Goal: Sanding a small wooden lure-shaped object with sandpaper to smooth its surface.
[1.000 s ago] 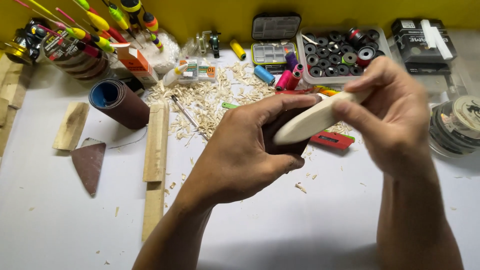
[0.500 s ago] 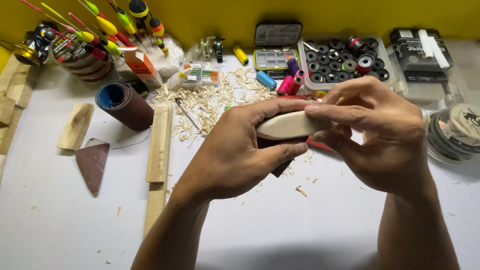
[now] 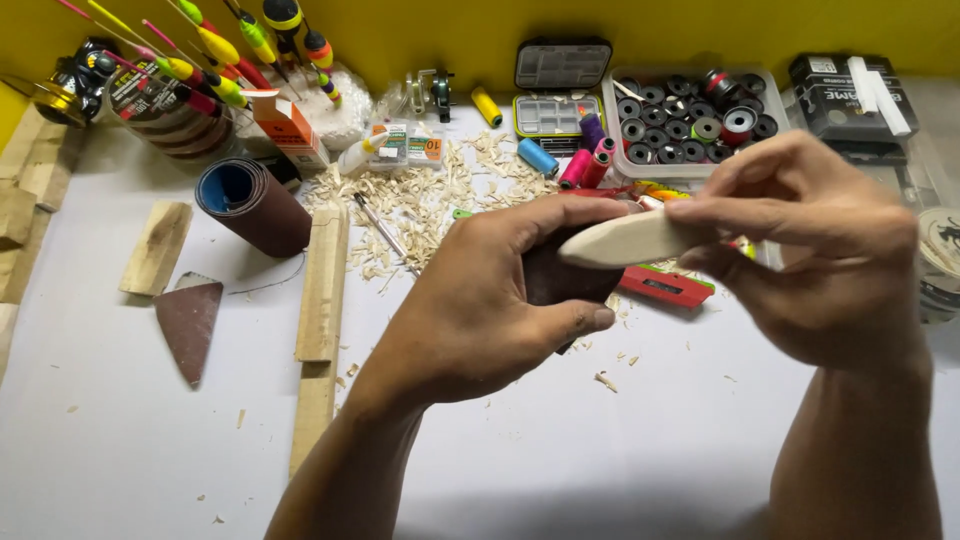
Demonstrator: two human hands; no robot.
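Hobby workshop bench: wood shavings (image 3: 420,205), sandpaper roll (image 3: 252,205), thread spools (image 3: 690,120)

A roll of brown sandpaper (image 3: 250,205) lies far left, beside a long wooden strip (image 3: 322,285). A triangular sandpaper offcut (image 3: 188,322) lies nearer left. Wood shavings (image 3: 425,205) spread across the centre. A clear tray of spools (image 3: 690,122) stands far right. Painted floats (image 3: 215,55) stand far left.

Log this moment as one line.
left hand: sandpaper piece against wood | right hand: carved wood piece | table: shavings, sandpaper roll
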